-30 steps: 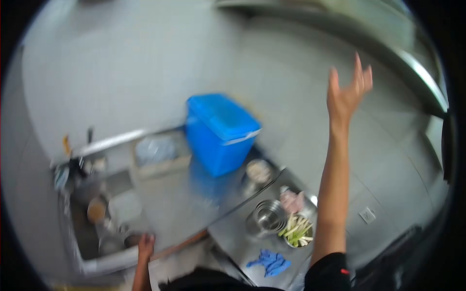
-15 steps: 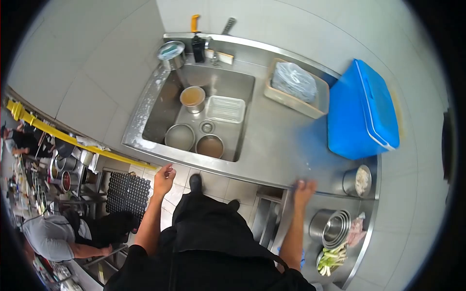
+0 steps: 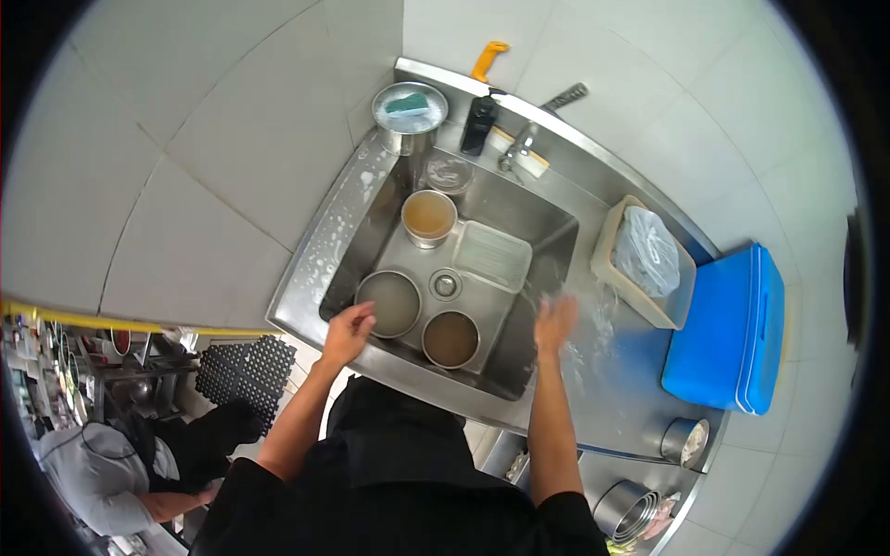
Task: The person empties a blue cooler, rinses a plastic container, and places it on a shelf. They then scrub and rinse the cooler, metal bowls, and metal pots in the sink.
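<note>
My left hand (image 3: 349, 334) is at the sink's front left edge, beside a round metal pot of cloudy water (image 3: 388, 303); its fingers are curled and what they hold, if anything, is too small to tell. My right hand (image 3: 555, 322) is over the right rim of the metal sink (image 3: 519, 366), blurred by motion. Between the hands, a pot of brownish water (image 3: 451, 339) stands in the sink near the drain (image 3: 445, 284). Behind it are a clear ribbed tray (image 3: 493, 257) and a pot of orange-brown liquid (image 3: 429, 215).
A pot with a green sponge (image 3: 406, 104), a black bottle (image 3: 479, 125) and a faucet (image 3: 519, 146) line the back. Rightward stand a bin with a plastic bag (image 3: 649, 252), a blue cooler (image 3: 714, 329) and nested pots (image 3: 627, 511). Another person (image 3: 97, 477) is at lower left.
The view has turned and come closer to the sink. My left hand has moved to the sink's front edge. My right hand has gone from the counter's front edge to the sink's right rim.
</note>
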A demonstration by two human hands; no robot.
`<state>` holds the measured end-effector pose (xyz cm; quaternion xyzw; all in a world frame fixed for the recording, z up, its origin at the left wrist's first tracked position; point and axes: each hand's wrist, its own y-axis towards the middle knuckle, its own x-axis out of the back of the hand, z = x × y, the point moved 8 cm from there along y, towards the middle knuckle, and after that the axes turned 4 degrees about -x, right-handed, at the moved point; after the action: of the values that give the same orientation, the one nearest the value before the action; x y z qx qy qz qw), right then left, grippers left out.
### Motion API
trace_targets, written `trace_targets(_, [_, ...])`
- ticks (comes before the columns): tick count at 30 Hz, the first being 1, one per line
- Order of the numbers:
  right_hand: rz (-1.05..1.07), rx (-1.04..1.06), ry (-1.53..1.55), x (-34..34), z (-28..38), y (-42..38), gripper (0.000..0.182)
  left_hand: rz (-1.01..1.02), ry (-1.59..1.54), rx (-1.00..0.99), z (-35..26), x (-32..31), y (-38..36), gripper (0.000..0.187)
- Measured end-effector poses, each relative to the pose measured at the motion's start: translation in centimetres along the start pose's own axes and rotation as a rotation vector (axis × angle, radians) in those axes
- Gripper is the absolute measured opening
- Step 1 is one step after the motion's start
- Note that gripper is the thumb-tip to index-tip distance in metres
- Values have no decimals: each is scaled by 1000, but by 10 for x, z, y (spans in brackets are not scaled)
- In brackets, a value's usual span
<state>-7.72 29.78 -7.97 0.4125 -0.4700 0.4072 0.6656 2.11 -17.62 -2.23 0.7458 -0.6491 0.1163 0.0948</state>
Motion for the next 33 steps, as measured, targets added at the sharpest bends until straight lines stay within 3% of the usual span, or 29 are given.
trace_targets(1, [87,81,204,-5,48,23,62,66,34,-47,-2,-4,15,33])
trace_targets(3, [158,12,621,-13,120,54,59,154,84,-29,-12,-5,39,34])
trace_targets(5, [277,-203,996,-53,153,88,58,244,127,-10,-12,-5,57,36])
trace_targets(7, [447,-699,1495,-79,181,105,42,329,307,-67,-7,-7,70,39])
trace_targets(9, [721,-538,1802,-135,185,158,23,345,290,26,26,-8,76,41])
trace_targets(11, [505,-520,2228,-89,209,188,16,345,268,118,68,-18,81,44])
trace_targets(12, [353,-489,2234,-61,217,199,16,401,323,224,97,-31,83,47])
trace_targets(13, [203,-458,2232,-39,222,202,16,458,375,332,128,-45,83,51])
trace_targets(17, [67,-565,1979,-40,226,189,20,407,473,386,217,-110,104,50])
trace_targets(19, [281,-360,2007,-61,228,196,25,-67,946,360,216,-100,123,45])
trace_targets(20, [407,-318,1788,-54,238,185,24,-91,926,356,227,-104,131,45])
trace_targets(22, [633,-200,1315,-35,284,150,22,-84,989,14,234,-106,159,37])
trace_targets(23, [738,-147,1052,-32,304,134,21,-99,980,13,243,-104,170,37])
trace_targets(24, [736,-135,1053,-25,324,135,21,95,894,161,271,-109,180,33])
trace_targets(25, [559,191,885,-1,356,142,21,292,800,314,293,-116,176,28])
trace_targets(26, [376,502,709,21,388,145,21,284,806,324,287,-112,174,28])
trace_targets(28, [204,664,700,39,443,178,25,655,747,168,252,-135,171,19])
trace_targets(31, [84,833,525,24,507,217,34,386,839,-315,141,-124,160,14])
trace_targets(32, [117,811,293,17,527,219,44,256,797,-528,97,-111,158,12])
trace_targets(33, [155,779,58,9,540,222,55,252,813,-542,78,-105,162,12])
